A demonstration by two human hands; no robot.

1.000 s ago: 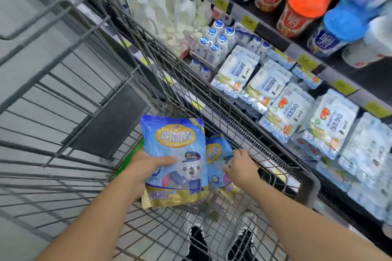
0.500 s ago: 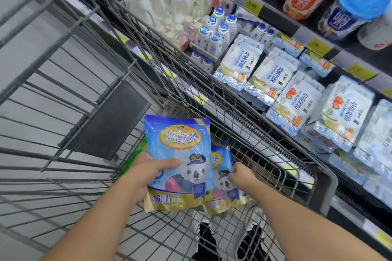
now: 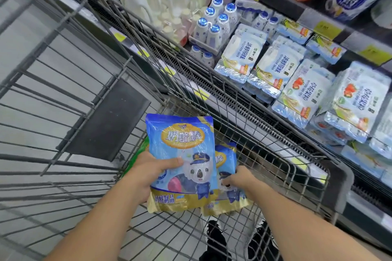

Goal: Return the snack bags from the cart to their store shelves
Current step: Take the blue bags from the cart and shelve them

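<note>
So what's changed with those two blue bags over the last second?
The right hand has drawn the second koala snack bag up and in behind the front koala snack bag; more of it now shows, including its gold bottom edge. It was already held a second ago. The left hand keeps its grip on the front bag. Both stay above the wire cart, beside the chilled shelf.
</note>
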